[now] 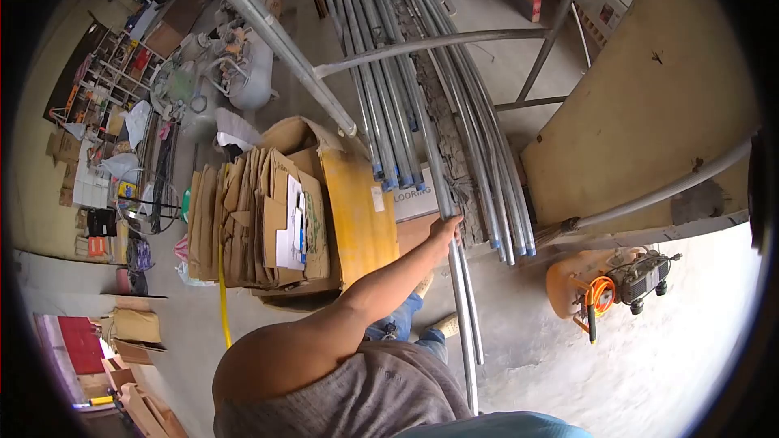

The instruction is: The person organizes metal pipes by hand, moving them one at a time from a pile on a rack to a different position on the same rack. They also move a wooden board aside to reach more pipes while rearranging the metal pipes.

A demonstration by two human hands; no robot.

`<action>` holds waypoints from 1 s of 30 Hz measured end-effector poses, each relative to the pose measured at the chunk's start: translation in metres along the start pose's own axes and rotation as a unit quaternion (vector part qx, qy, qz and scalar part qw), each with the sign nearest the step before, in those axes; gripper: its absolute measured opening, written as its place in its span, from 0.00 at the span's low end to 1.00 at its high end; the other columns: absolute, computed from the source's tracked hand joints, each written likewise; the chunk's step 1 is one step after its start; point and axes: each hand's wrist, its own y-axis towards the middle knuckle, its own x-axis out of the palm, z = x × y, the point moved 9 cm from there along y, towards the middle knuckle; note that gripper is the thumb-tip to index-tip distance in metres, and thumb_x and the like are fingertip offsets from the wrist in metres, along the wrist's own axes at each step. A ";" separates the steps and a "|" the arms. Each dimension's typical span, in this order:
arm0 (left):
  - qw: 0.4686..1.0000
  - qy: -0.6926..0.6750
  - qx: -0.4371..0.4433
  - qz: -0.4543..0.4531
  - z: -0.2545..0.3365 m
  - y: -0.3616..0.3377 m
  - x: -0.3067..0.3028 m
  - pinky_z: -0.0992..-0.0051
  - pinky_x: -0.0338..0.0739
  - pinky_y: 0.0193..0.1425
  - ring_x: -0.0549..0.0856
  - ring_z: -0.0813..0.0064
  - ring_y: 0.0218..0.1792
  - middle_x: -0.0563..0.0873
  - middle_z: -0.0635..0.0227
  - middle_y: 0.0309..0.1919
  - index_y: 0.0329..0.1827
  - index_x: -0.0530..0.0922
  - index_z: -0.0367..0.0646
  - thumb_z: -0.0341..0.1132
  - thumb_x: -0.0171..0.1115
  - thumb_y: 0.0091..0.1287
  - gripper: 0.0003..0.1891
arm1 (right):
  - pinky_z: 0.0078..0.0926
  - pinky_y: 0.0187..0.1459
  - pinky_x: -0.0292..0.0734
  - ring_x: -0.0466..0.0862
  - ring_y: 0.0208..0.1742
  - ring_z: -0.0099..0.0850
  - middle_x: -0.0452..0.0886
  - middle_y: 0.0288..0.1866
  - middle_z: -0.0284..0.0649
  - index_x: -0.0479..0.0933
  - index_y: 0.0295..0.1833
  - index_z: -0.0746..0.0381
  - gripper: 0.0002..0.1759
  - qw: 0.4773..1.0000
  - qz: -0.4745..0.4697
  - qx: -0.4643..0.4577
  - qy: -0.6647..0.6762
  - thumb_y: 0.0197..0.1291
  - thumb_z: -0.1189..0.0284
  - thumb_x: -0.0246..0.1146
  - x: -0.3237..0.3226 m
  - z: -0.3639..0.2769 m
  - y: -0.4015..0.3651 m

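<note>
My left hand [446, 230] is closed around long grey metal pipes [466, 308], with my bare arm stretched out from the grey shirt. At least two pipe lengths run below the hand toward my body; one reaches down to the blue cloth at the bottom edge. Above the hand they continue alongside the other stacked pipes. My right hand is out of view. Just left of the hand lies a bundle of metal pipes [375, 89] with blue-marked ends. To the right, a second bundle [487, 146] slopes down with its ends near my hand.
Flattened cardboard boxes [251, 219] stand packed in a carton on the left, beside a yellow panel [355, 211]. A metal frame's crossbar [430, 42] passes over the pipes. An orange air compressor [572, 280] with a coiled hose sits right. A large board [649, 105] leans at the right.
</note>
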 end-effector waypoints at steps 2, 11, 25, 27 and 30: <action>1.000 0.010 0.002 -0.022 0.007 0.004 0.002 0.72 0.67 0.16 0.72 0.75 0.14 0.73 0.72 0.17 0.31 0.73 0.48 0.43 0.67 0.61 0.13 | 0.45 0.43 0.77 0.82 0.41 0.49 0.82 0.37 0.55 0.76 0.53 0.65 0.33 0.997 -0.061 -0.016 0.048 0.51 0.48 0.64 -0.011 -0.020 0.005; 0.989 -0.063 -0.085 -0.107 -0.008 0.000 0.000 0.70 0.70 0.26 0.70 0.77 0.18 0.69 0.76 0.17 0.35 0.75 0.53 0.52 0.66 0.58 0.16 | 0.38 0.35 0.77 0.85 0.33 0.37 0.85 0.30 0.51 0.82 0.38 0.71 0.21 0.981 -0.095 -0.087 0.148 0.46 0.63 0.74 -0.117 -0.159 -0.024; 0.987 0.009 0.127 -0.102 0.178 0.012 -0.007 0.70 0.77 0.28 0.80 0.74 0.27 0.79 0.70 0.27 0.42 0.77 0.47 0.48 0.67 0.57 0.17 | 0.39 0.39 0.77 0.85 0.38 0.47 0.84 0.33 0.56 0.80 0.40 0.69 0.22 0.929 -0.061 -0.273 0.242 0.48 0.61 0.70 -0.215 -0.375 -0.009; 0.987 0.025 0.154 -0.032 0.203 0.016 -0.022 0.69 0.79 0.35 0.82 0.73 0.35 0.80 0.68 0.32 0.47 0.77 0.43 0.48 0.66 0.60 0.20 | 0.35 0.37 0.76 0.81 0.33 0.32 0.82 0.29 0.47 0.78 0.44 0.72 0.25 0.890 -0.051 -0.350 0.289 0.52 0.60 0.72 -0.240 -0.457 -0.002; 0.975 0.049 0.193 -0.099 0.201 -0.004 -0.033 0.68 0.79 0.40 0.83 0.72 0.40 0.81 0.67 0.36 0.50 0.77 0.42 0.46 0.63 0.63 0.19 | 0.36 0.35 0.73 0.78 0.30 0.34 0.78 0.25 0.50 0.76 0.41 0.71 0.25 0.857 0.037 -0.443 0.260 0.56 0.56 0.68 -0.274 -0.578 0.013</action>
